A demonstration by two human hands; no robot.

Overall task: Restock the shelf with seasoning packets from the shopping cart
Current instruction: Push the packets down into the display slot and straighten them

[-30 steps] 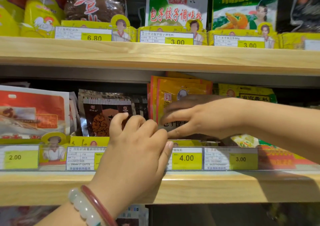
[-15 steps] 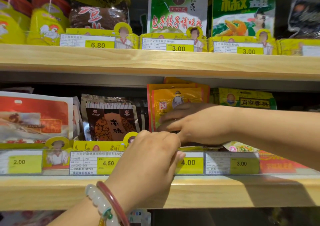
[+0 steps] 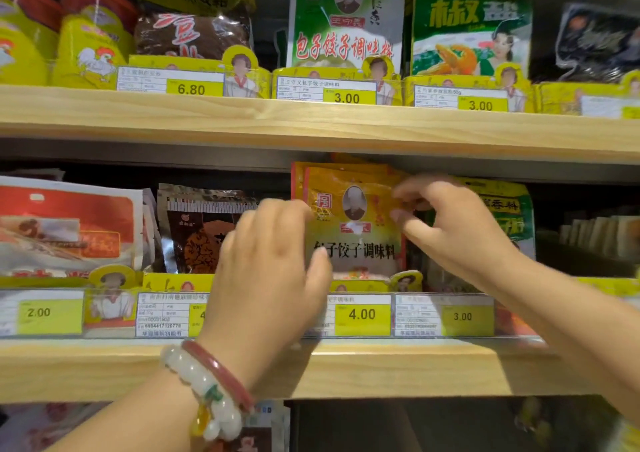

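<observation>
The yellow seasoning packets [image 3: 353,216] stand upright in a stack on the middle wooden shelf [image 3: 381,365], directly behind the price tag marked 4.00 [image 3: 362,314] and just under the board of the upper shelf [image 3: 311,122]. The front packet faces outward, showing a portrait and a line of black characters. The left hand [image 3: 266,275] is raised in front of the stack's left edge; its fingers are curled over that edge and the thumb lies across the lower left of the front packet, so the hand grips the stack from the left side. The left wrist carries a white bead bracelet [image 3: 201,392] and a red bangle [image 3: 221,372]. The right hand [image 3: 453,233] reaches in from the right; its fingers are curled against the upper right edge of the front packet, with the thumb below them on the packet face, pinching that edge. Motion blur softens both hands' fingertips. A dark brown packet [image 3: 197,230] stands just left of the stack, partly covered by the left hand, and a red and white packet [image 3: 65,226] stands farther left. A green and yellow packet [image 3: 509,212] stands just right of the stack, behind the right hand.
</observation>
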